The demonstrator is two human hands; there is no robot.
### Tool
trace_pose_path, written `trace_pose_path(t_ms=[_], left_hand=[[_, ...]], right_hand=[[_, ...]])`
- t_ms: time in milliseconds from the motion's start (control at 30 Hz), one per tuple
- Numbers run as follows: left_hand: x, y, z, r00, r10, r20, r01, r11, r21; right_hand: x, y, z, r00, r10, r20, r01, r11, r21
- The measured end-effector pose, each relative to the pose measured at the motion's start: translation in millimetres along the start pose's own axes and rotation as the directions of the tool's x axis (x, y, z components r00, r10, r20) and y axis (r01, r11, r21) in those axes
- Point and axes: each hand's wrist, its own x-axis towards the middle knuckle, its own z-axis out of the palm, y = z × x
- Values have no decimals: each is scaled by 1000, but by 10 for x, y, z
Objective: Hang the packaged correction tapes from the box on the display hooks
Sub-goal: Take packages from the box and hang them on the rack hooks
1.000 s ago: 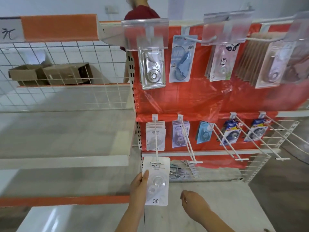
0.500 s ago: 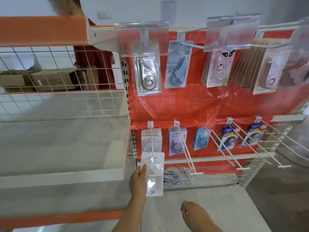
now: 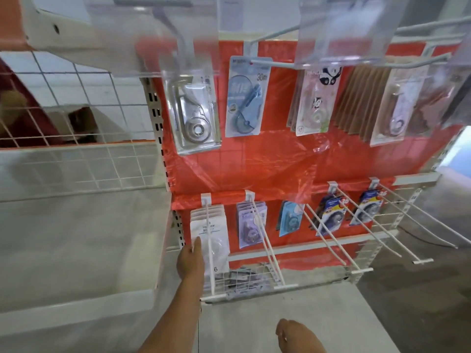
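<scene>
I have my left hand [image 3: 190,261] pinching the white correction tape pack [image 3: 209,240], threaded on the leftmost lower hook [image 3: 210,250] at seven o'clock, by its stiff card edge since the light blister looks slippery; my right hand [image 3: 297,336] hangs relaxed, holding nothing.

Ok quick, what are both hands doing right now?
Left hand: holding the white packet on the hook, thumb on its front.
Right hand: holding nothing, fingers loose, low near the shelf.
</scene>
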Motion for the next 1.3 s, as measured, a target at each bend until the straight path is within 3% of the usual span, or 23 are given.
trace_pose_path(t_ms=[100, 233, 300, 367, 467, 533, 700, 900, 1100, 1300], left_hand=[[-89, -43, -9, 998, -18, -56, 22, 997, 71], [-300, -426, 12, 995, -24, 97, -5, 955, 297], [-467, -606, 68, 975, -16, 220, -107, 838, 535], [-674, -660, 143, 930, 62, 364, -309, 670, 675], [-1038, -652, 309, 862, 102, 496, -469, 528, 707], [-1308, -654, 435, 841, 114, 528, -511, 488, 708], [-1972, -631, 752, 820, 23, 572, -504, 502, 702], [-2610, -924, 1050, 773, -145, 618, -504, 451, 737], [-2991, -1600, 1290, 740, -236, 630, -546, 336, 768], [-2994, -2670, 1526, 678, -290, 676, -606, 299, 737]], right_hand=[[-86, 157, -16, 999, 27, 19, -26, 1000, -17], [-274, 400, -102, 998, 32, -59, -37, 996, -87], [-360, 512, -209, 997, 37, -72, -46, 991, -129], [-443, 643, -324, 996, 5, -94, -22, 983, -184], [-584, 887, -449, 993, -44, -114, 13, 965, -262], [-673, 1071, -510, 991, -58, -117, 23, 959, -282], [-894, 1637, -533, 992, -79, -104, 46, 957, -287], [-1139, 2381, -206, 996, -84, -11, 78, 964, -253], [-1124, 2893, 380, 996, -31, 84, 50, 970, -240], [-721, 3320, 1379, 971, 28, 236, 29, 971, -236]])
